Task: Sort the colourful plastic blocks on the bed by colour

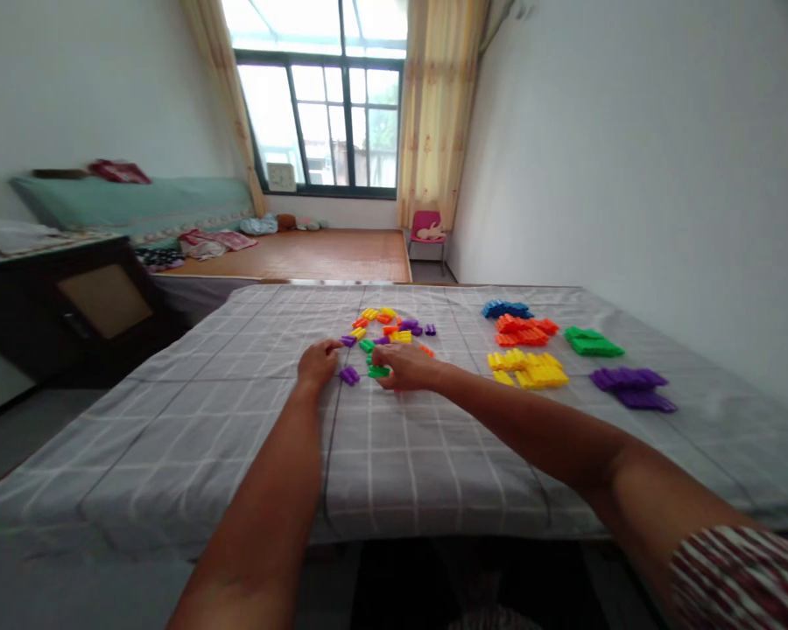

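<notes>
My left hand point(318, 363) rests on the cloth at the left of a scattered group of small plastic clothes pegs. Its fingers are drawn together, their tips at a purple clothes peg point(348, 341). To the right, my right hand point(408, 366) is closed, palm down, over the near side of the group. Green clothes pegs point(378, 372) show by its fingertips; what lies between the fingers is hidden. Another purple peg point(349, 375) lies between the hands. Beyond them are yellow pegs point(387, 312), orange pegs point(360, 323) and more purple pegs point(410, 325).
Colour-sorted peg piles lie right of my hands: blue point(507, 309), orange point(525, 330), yellow point(529, 367), green point(593, 341) and purple point(632, 387). A grey checked cloth point(190, 446) covers the table. Behind stand a bed platform point(328, 252) and a pink chair point(426, 226).
</notes>
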Motion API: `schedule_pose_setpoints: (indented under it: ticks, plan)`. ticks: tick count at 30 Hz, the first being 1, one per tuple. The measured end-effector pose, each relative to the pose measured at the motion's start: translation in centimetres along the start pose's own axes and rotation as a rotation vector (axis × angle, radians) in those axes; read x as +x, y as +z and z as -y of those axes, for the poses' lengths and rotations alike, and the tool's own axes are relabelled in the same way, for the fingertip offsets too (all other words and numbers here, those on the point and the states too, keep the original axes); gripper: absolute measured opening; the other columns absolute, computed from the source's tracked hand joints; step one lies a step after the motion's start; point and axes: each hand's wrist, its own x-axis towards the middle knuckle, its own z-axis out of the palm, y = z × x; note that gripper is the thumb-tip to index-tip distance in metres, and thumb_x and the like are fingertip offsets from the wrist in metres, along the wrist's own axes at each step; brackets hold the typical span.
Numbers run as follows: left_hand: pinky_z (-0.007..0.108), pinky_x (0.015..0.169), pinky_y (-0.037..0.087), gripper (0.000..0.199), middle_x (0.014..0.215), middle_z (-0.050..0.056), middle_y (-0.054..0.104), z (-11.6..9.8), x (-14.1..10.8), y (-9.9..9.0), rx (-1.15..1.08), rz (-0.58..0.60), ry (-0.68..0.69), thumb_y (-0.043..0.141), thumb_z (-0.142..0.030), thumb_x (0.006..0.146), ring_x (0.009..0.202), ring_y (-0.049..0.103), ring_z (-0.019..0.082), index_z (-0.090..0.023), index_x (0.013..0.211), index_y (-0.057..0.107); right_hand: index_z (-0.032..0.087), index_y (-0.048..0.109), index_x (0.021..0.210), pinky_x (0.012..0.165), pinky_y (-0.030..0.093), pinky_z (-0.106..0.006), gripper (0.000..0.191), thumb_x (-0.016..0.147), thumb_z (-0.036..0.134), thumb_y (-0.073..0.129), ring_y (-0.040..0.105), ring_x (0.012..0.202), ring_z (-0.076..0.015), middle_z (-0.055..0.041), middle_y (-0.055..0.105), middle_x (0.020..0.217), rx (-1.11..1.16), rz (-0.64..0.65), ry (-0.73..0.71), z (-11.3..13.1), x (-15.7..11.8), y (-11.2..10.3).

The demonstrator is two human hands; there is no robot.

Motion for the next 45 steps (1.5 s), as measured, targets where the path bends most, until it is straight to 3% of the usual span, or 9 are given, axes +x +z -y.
schedule_pose_setpoints:
  ticks: [4, 11, 17, 20, 25, 32, 36, 40, 45]
  plan:
    - [0.026, 0.078, 0.051, 0.039, 0.107, 0.003, 0.073, 0.7, 0.7, -0.2, 0.045, 0.002, -0.002, 0.047, -0.017, 0.078, 0.095, 0.067, 0.02, -0.023, 0.106, 0.074, 0.017, 0.06, 0.099, 0.074, 0.046, -0.026, 0.025, 0.075, 0.023, 0.065, 0.062, 0.086, -0.0162, -0.0044, 0.067, 0.096, 0.169, -0.193, 0.027, -4.5, -4.2, -1.8]
    - [0.026, 0.066, 0.049, 0.04, 0.096, 0.003, 0.075, 1.2, 1.3, -0.5, 0.129, 0.029, -0.001, 0.045, -0.026, 0.079, 0.084, 0.068, 0.021, -0.024, 0.108, 0.073, 0.016, 0.066, 0.094, 0.074, 0.05, -0.026, 0.02, 0.079, 0.028, 0.065, 0.064, 0.082, -0.0137, -0.0048, 0.069, 0.092, 0.411, -0.447, 0.55, -19.4, -17.9, -7.2]
    - [0.026, 0.06, 0.046, 0.041, 0.089, 0.005, 0.074, 1.6, 1.7, -0.7, 0.152, 0.031, -0.03, 0.045, -0.032, 0.08, 0.077, 0.067, 0.022, -0.023, 0.108, 0.073, 0.011, 0.066, 0.101, 0.076, 0.052, -0.03, 0.028, 0.087, 0.035, 0.062, 0.063, 0.088, -0.0188, -0.0121, 0.068, 0.1, 0.012, -0.563, 1.059, -27.4, -29.7, -10.5]
    - [0.027, 0.06, 0.046, 0.04, 0.086, 0.004, 0.074, 2.1, 2.0, -0.6, 0.159, 0.018, -0.038, 0.045, -0.033, 0.08, 0.075, 0.066, 0.022, -0.023, 0.107, 0.074, 0.014, 0.059, 0.118, 0.084, 0.052, -0.039, 0.034, 0.091, 0.036, 0.057, 0.06, 0.1, -0.0211, -0.011, 0.06, 0.117, -0.029, -0.571, 1.098, -28.3, -32.4, -10.2]
    - [0.027, 0.064, 0.047, 0.04, 0.093, 0.005, 0.074, 2.3, 2.1, -0.5, 0.166, 0.0, -0.04, 0.045, -0.034, 0.08, 0.081, 0.067, 0.023, -0.022, 0.105, 0.074, 0.016, 0.056, 0.122, 0.085, 0.053, -0.042, 0.036, 0.092, 0.036, 0.056, 0.06, 0.102, -0.0209, -0.009, 0.058, 0.122, -0.049, -0.546, 1.107, -29.4, -32.6, -9.2]
    - [0.026, 0.061, 0.046, 0.04, 0.084, 0.004, 0.073, 1.9, 1.8, -0.8, 0.126, -0.005, -0.079, 0.046, -0.034, 0.079, 0.075, 0.066, 0.021, -0.021, 0.105, 0.074, 0.011, 0.066, 0.076, 0.065, 0.039, -0.029, 0.041, 0.096, 0.039, 0.044, 0.059, 0.081, -0.0189, -0.0151, 0.066, 0.077, -0.076, -0.5, 1.11, -30.6, -32.2, -10.0]
    - [0.025, 0.058, 0.045, 0.042, 0.078, 0.004, 0.072, 1.8, 1.7, -0.7, 0.137, -0.003, -0.082, 0.045, -0.035, 0.08, 0.068, 0.065, 0.02, -0.02, 0.107, 0.073, 0.013, 0.064, 0.073, 0.06, 0.034, -0.028, 0.037, 0.094, 0.036, 0.042, 0.057, 0.07, -0.0171, -0.0122, 0.066, 0.072, -0.103, -0.501, 1.115, -30.2, -31.4, -10.9]
    - [0.024, 0.062, 0.047, 0.041, 0.082, 0.002, 0.074, 1.2, 1.8, -0.9, 0.138, 0.019, -0.077, 0.047, -0.032, 0.077, 0.075, 0.067, 0.019, -0.021, 0.106, 0.073, 0.017, 0.064, 0.082, 0.062, 0.036, -0.026, 0.03, 0.093, 0.035, 0.043, 0.058, 0.07, -0.0161, -0.0085, 0.068, 0.08, -0.087, -0.511, 0.89, -26.8, -28.1, -10.1]
    - [0.024, 0.082, 0.051, 0.038, 0.102, 0.003, 0.074, -0.7, 1.5, -2.4, 0.037, 0.156, -0.031, 0.05, -0.025, 0.075, 0.095, 0.067, 0.019, -0.018, 0.105, 0.073, 0.019, 0.066, 0.09, 0.066, 0.041, -0.025, 0.027, 0.091, 0.036, 0.045, 0.062, 0.074, -0.0167, -0.0059, 0.071, 0.084, 0.147, -0.393, 0.466, -18.7, -22.5, -6.1]
